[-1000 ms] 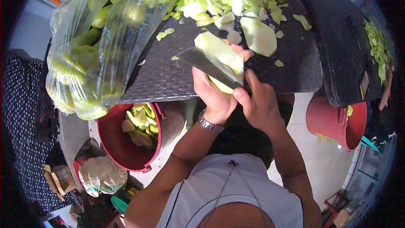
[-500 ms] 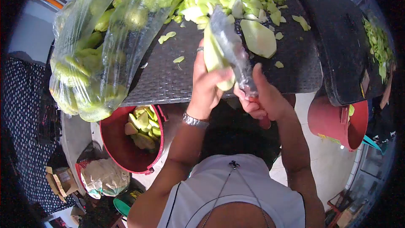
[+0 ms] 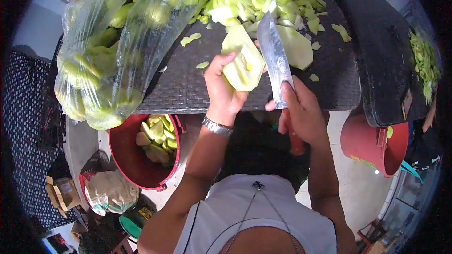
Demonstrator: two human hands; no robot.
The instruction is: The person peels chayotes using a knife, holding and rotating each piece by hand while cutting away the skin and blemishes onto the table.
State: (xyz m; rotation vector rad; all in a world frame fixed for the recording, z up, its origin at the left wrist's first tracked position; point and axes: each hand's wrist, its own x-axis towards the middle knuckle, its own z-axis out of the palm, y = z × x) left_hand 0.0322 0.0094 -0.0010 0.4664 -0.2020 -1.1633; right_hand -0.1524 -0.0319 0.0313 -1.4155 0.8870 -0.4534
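Note:
My left hand (image 3: 221, 89), with a metal watch on its wrist, holds a pale green peeled fruit piece (image 3: 242, 59), its hollowed face turned up. My right hand (image 3: 301, 113) grips a knife (image 3: 277, 54) by its red handle. The broad blade points up and away, just right of the piece, with a gap between them. Behind the blade, another peeled piece (image 3: 295, 47) lies on the dark woven table (image 3: 188, 91). A heap of green peelings (image 3: 273, 0) covers the table's far part.
A clear plastic bag of green fruits (image 3: 101, 61) fills the table's left side. Below it stands a red bucket (image 3: 115, 160) holding cut pieces. Another red bucket (image 3: 351, 136) is at right, near a black surface (image 3: 376, 61) with green scraps (image 3: 423, 61). A filled sack (image 3: 113, 193) sits lower left.
The blade has come away from the fruit piece and now points up beside it. My left hand has turned the piece so its hollowed face shows.

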